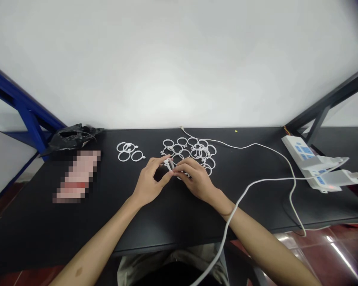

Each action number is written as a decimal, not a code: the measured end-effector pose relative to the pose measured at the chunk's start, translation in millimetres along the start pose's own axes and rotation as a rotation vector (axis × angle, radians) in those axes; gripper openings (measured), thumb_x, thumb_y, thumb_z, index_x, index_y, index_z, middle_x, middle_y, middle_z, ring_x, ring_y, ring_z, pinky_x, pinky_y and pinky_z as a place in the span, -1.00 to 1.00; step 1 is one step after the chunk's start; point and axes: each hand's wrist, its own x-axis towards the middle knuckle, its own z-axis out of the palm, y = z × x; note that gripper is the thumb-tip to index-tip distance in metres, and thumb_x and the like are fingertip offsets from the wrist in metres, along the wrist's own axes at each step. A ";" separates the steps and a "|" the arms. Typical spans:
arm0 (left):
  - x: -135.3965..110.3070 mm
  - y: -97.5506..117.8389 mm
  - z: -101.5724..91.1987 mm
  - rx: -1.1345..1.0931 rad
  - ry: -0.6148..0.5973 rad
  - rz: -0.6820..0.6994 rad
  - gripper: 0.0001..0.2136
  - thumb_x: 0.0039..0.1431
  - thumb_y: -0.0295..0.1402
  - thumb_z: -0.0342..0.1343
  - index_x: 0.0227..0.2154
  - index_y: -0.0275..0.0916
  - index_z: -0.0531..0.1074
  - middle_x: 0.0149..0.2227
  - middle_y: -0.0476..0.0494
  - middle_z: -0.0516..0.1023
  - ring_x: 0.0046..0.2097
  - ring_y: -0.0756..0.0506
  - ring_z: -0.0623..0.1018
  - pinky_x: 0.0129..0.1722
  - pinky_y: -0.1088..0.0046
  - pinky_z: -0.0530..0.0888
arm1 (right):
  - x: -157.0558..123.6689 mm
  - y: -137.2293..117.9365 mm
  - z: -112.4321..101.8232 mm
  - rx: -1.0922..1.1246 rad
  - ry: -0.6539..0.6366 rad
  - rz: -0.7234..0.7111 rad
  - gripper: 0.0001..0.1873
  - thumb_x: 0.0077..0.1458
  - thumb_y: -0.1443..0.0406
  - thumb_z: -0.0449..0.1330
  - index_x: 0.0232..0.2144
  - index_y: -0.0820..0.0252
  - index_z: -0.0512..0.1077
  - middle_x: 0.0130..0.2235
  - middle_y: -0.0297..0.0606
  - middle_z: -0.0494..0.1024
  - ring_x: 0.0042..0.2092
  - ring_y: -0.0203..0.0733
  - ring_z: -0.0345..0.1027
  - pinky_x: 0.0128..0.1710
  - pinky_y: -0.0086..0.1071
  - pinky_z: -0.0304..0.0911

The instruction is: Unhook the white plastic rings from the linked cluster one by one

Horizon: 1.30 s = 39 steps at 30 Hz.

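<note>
Both hands meet over the black table, with a white curtain ring [171, 163] between them, seen nearly edge-on. My left hand [149, 180] grips it from the left, thumb and forefinger closed about it. From the right, my right hand [198, 180] pinches the lower part of the same ring, its fingers bent and partly hiding it. Just beyond and to the right lies a loose heap of white rings [209, 162] with small eyelets, some overlapping. A smaller group of several similar rings [124, 156] rests farther left.
A white power strip [298, 153] with plugged-in adapters stands at the right of the black table [173, 222]. One white cable [250, 183] passes over my right forearm. Crumpled black plastic [71, 137] and a blurred pinkish object [79, 174] lie at the left. Blue frame bars [26, 109] flank the table.
</note>
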 end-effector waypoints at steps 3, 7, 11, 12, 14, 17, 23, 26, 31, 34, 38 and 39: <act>-0.2 -0.8 1.6 0.062 0.046 0.029 -0.63 0.24 -0.24 0.10 0.11 -0.04 0.34 -0.01 -0.14 0.52 -0.01 -0.17 0.50 -0.01 0.16 0.49 | -1.1 -1.0 0.0 -0.020 0.032 0.011 -0.81 0.30 0.31 0.10 -0.06 0.09 0.42 -0.22 -0.22 0.55 -0.17 -0.20 0.43 -0.12 -0.30 0.37; -1.9 -2.7 3.7 0.202 0.003 0.165 -0.59 0.22 -0.29 0.11 0.13 -0.04 0.32 -0.02 -0.15 0.48 0.01 -0.20 0.44 0.03 0.11 0.46 | -2.1 -3.6 -2.2 -0.024 0.059 0.023 -0.68 0.30 0.24 0.12 0.08 0.12 0.33 -0.25 -0.25 0.52 -0.23 -0.22 0.42 -0.17 -0.33 0.38; -3.7 -2.0 4.6 0.218 -0.077 0.241 -0.59 0.21 -0.31 0.12 0.14 -0.08 0.34 -0.10 -0.15 0.49 -0.05 -0.19 0.43 -0.04 0.16 0.47 | -2.7 -3.2 -1.4 -0.005 0.012 0.007 -0.84 0.32 0.23 0.09 -0.18 0.14 0.43 -0.30 -0.24 0.51 -0.31 -0.27 0.40 -0.29 -0.40 0.33; -3.9 -1.8 4.6 0.215 -0.082 0.247 -0.59 0.22 -0.30 0.12 0.13 -0.09 0.34 -0.11 -0.15 0.50 -0.06 -0.19 0.43 -0.04 0.16 0.47 | -2.8 -2.6 -0.5 0.010 0.020 0.020 -0.84 0.33 0.22 0.08 -0.23 0.14 0.43 -0.31 -0.25 0.51 -0.32 -0.27 0.40 -0.30 -0.40 0.33; -3.7 -2.0 4.5 0.208 -0.088 0.251 -0.60 0.21 -0.28 0.13 0.12 -0.09 0.36 -0.12 -0.15 0.50 -0.06 -0.19 0.43 -0.05 0.16 0.47 | -2.5 -1.7 1.1 0.043 0.053 0.047 -0.82 0.32 0.22 0.09 -0.30 0.13 0.43 -0.34 -0.27 0.51 -0.33 -0.27 0.40 -0.30 -0.40 0.33; -3.0 -2.7 4.5 0.193 -0.095 0.247 -0.61 0.22 -0.27 0.14 0.12 -0.07 0.36 -0.12 -0.14 0.51 -0.07 -0.20 0.43 -0.05 0.15 0.47 | -0.7 -1.7 1.2 0.111 0.090 0.067 -0.81 0.30 0.23 0.12 -0.37 0.13 0.42 -0.36 -0.29 0.52 -0.34 -0.28 0.41 -0.31 -0.40 0.33; -3.0 -2.5 4.8 0.205 -0.072 0.283 -0.65 0.23 -0.29 0.13 0.08 -0.13 0.38 -0.13 -0.16 0.52 -0.07 -0.18 0.42 -0.07 0.20 0.47 | 3.0 -3.2 -2.0 0.201 0.075 0.135 -0.82 0.25 0.23 0.19 -0.41 0.14 0.42 -0.37 -0.32 0.57 -0.34 -0.28 0.45 -0.31 -0.42 0.34; -1.6 -2.5 4.0 0.243 -0.040 0.289 -0.66 0.25 -0.30 0.11 0.08 -0.16 0.36 -0.12 -0.15 0.51 -0.07 -0.17 0.41 -0.05 0.20 0.46 | 1.2 -1.6 -0.1 0.171 0.079 0.181 -0.88 0.24 0.21 0.20 -0.27 0.12 0.47 -0.34 -0.32 0.57 -0.32 -0.28 0.46 -0.28 -0.41 0.36; 5.5 -9.8 -11.3 0.502 0.095 0.177 -0.70 0.25 -0.24 0.08 0.00 -0.21 0.39 -0.08 -0.20 0.53 -0.03 -0.23 0.43 0.01 0.13 0.40 | -1.4 2.7 2.9 0.019 0.091 0.166 -0.75 0.26 0.24 0.17 -0.02 0.13 0.40 -0.26 -0.26 0.54 -0.26 -0.23 0.44 -0.20 -0.34 0.37; 6.5 -20.9 -29.7 0.693 0.194 -0.010 -0.70 0.24 -0.22 0.07 -0.04 -0.25 0.39 -0.06 -0.25 0.55 -0.02 -0.31 0.45 -0.02 0.09 0.39 | -0.7 3.6 2.6 -0.062 0.102 0.127 -0.81 0.28 0.28 0.13 -0.07 0.14 0.41 -0.29 -0.25 0.52 -0.23 -0.19 0.42 -0.18 -0.31 0.34; 0.2 -37.0 -51.4 0.699 0.273 -0.142 -0.66 0.17 -0.26 0.09 -0.02 -0.29 0.36 -0.08 -0.27 0.55 -0.05 -0.31 0.48 -0.03 0.11 0.40 | -1.0 3.8 0.7 -0.103 0.073 0.094 -0.85 0.30 0.30 0.11 -0.12 0.16 0.43 -0.28 -0.22 0.51 -0.22 -0.17 0.39 -0.18 -0.30 0.32; -1.3 -40.1 -55.2 0.675 0.301 -0.168 -0.64 0.16 -0.26 0.10 -0.01 -0.29 0.35 -0.09 -0.27 0.54 -0.05 -0.31 0.48 -0.03 0.11 0.41 | -1.1 3.9 0.1 -0.116 0.055 0.083 -0.86 0.30 0.30 0.10 -0.14 0.16 0.43 -0.27 -0.21 0.51 -0.21 -0.17 0.38 -0.17 -0.29 0.32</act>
